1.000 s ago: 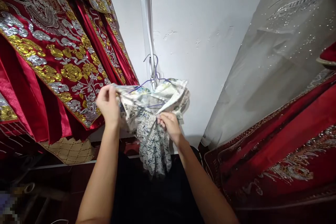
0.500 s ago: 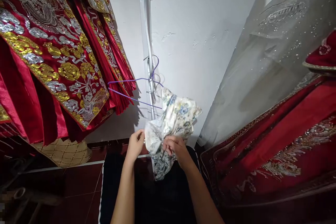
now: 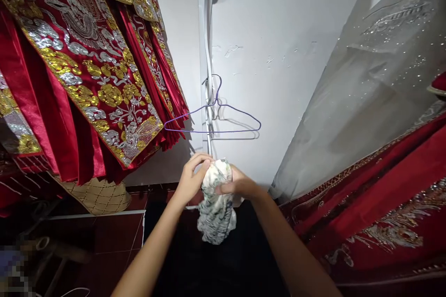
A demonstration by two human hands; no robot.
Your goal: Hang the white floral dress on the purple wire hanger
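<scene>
Gap beside the purple wire hanger (image 3: 230, 131)
Free room runs right to the sheer glittery fabric (image 3: 351, 88); leftward, the embroidered red skirt (image 3: 114, 74) obstructs.

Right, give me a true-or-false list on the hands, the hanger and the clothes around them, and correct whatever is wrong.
1. The right hand holds the floral garment. True.
2. The left hand is far from the floral garment. False: it is at the garment's upper edge.
3. The wire hanger is purple. True.
4. The floral garment hangs on the wire hanger. False: it is bunched up below it, at the hands.
5. The red clothing at the picture's left bears gold and silver decoration. True.
</scene>
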